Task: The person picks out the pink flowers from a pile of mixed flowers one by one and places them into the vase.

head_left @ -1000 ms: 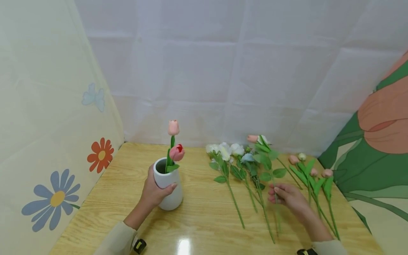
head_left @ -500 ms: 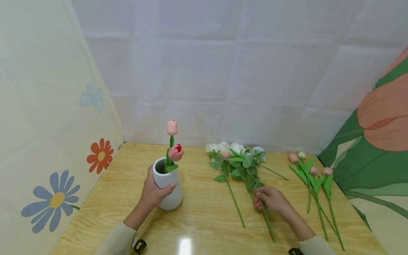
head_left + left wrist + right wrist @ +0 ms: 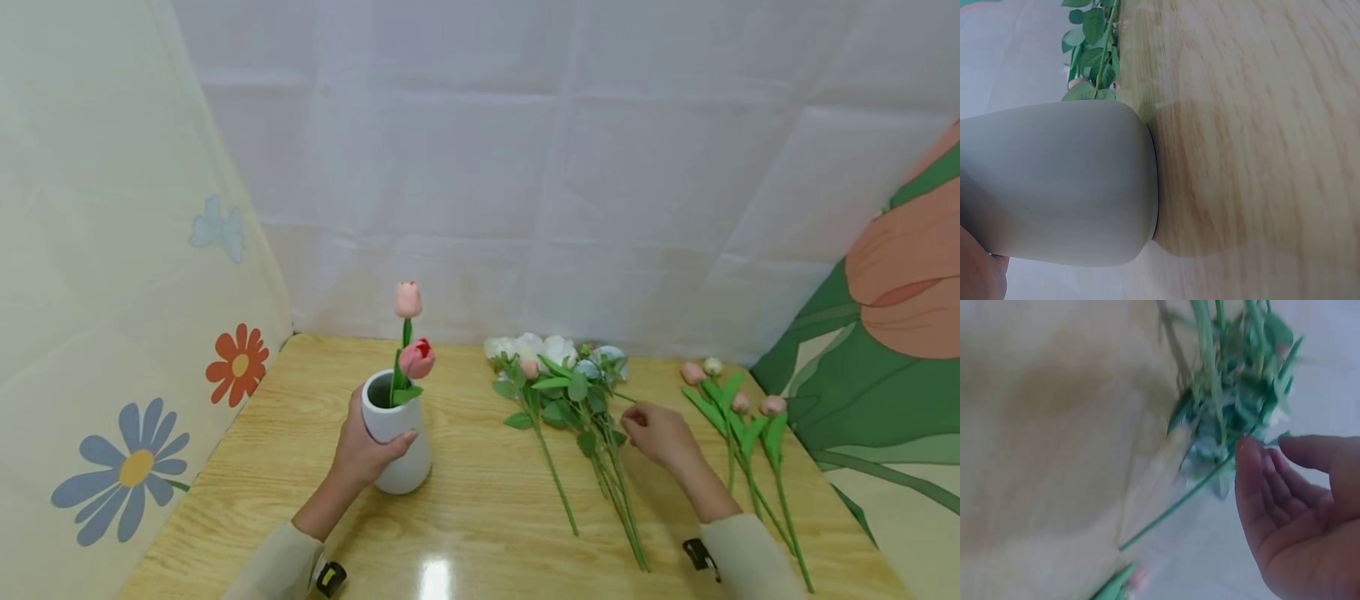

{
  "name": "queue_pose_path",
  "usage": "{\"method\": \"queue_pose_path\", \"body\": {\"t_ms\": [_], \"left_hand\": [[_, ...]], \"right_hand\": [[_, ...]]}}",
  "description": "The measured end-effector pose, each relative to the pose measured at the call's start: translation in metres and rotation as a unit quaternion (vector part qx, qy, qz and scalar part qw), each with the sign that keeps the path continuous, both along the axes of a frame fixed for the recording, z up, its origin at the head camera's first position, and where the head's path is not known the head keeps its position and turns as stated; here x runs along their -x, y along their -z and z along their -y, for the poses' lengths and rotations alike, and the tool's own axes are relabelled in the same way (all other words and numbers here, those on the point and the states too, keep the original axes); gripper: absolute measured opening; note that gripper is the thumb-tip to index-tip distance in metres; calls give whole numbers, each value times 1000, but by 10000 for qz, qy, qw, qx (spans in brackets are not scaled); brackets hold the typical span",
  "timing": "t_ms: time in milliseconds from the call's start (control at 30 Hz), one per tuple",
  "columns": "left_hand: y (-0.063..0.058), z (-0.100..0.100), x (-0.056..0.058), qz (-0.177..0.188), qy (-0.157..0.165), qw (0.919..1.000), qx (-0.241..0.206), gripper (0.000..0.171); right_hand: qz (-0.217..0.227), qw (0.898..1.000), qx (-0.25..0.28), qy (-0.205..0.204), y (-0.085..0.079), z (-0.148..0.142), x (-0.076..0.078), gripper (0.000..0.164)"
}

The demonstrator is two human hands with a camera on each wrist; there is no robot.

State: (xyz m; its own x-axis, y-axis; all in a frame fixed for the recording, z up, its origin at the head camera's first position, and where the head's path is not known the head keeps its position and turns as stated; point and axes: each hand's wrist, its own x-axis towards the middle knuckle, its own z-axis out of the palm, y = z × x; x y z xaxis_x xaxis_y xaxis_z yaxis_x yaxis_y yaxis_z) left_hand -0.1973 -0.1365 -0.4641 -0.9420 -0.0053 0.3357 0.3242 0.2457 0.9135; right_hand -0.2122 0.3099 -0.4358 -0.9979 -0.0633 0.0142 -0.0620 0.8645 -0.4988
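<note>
My left hand [image 3: 367, 446] grips the side of a white vase [image 3: 405, 462], its thumb across the front. A pale pink tulip [image 3: 408, 300] and a darker pink tulip [image 3: 417, 359] stand in the vase. My right hand [image 3: 663, 435] is beside a pile of leafy flower stems [image 3: 618, 492], its fingers bent with a gap to the thumb. In the right wrist view, a thin green stem [image 3: 1175, 509] runs behind the fingertips. This stem belongs to a pink tulip [image 3: 529, 369] lying across the pile; the hand partly hides it in the head view.
White flowers [image 3: 528, 346] and a pale blue flower [image 3: 588, 368] lie at the pile's far end. Several pale tulips [image 3: 738, 402] with green stems lie at the right of the wooden table [image 3: 315, 533]. A white cloth [image 3: 450, 167] hangs behind.
My right hand has brought a leafy stem left onto the pile and let it go, then moved up and right. The tulip now lies across the pile. My left hand stays on the vase.
</note>
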Motion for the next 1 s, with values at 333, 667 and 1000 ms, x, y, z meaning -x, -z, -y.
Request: {"method": "queue_pose_path", "body": {"t_ms": [333, 667, 1000], "left_hand": [[-1, 0, -1, 0, 20, 10000, 1, 93], [1, 0, 1, -22, 75, 9999, -75, 93], [1, 0, 0, -105, 83, 9999, -66, 93]], "right_hand": [[-329, 9976, -609, -1, -1, -14, 27, 40], [-278, 9961, -816, -174, 13, -15, 49, 42], [-328, 9955, -844, -269, 17, -15, 55, 35]]}}
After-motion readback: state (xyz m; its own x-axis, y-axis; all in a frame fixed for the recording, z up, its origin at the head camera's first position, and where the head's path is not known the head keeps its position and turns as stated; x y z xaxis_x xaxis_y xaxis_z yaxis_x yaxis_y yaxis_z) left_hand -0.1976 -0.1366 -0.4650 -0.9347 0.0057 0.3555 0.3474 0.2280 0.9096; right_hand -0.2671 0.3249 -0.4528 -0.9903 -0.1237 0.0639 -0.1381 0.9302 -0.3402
